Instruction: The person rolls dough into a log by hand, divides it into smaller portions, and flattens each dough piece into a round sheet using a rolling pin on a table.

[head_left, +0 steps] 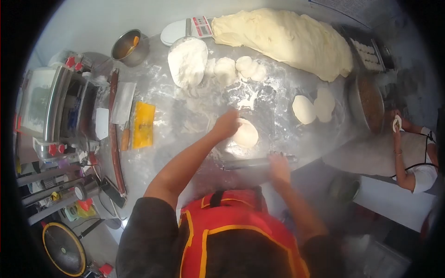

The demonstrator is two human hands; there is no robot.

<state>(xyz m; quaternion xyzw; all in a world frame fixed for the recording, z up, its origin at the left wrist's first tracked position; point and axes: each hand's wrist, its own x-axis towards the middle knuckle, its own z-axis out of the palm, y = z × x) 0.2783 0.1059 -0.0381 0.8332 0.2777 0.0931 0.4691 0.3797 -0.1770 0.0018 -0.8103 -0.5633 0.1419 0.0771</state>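
A flat round of dough [245,133] lies on the floured metal table. The fingers of my left hand [226,124] are closed at its upper left edge. Near the table's front edge, my right hand [279,167] is over the right part of a rolling pin [248,163]; its fingers are smeared by motion, so its grip is unclear. Two flattened rounds [304,110] overlap to the right. Small dough pieces [225,69] lie beside a heap of flour [187,60] farther back.
A large dough mass [282,39] fills the back, beside a scale [175,33] and a metal pot [131,47]. A yellow scraper [144,125] and long brown rod [114,134] lie left. A filling bowl [368,104] and a co-worker's hands [397,123] are at right.
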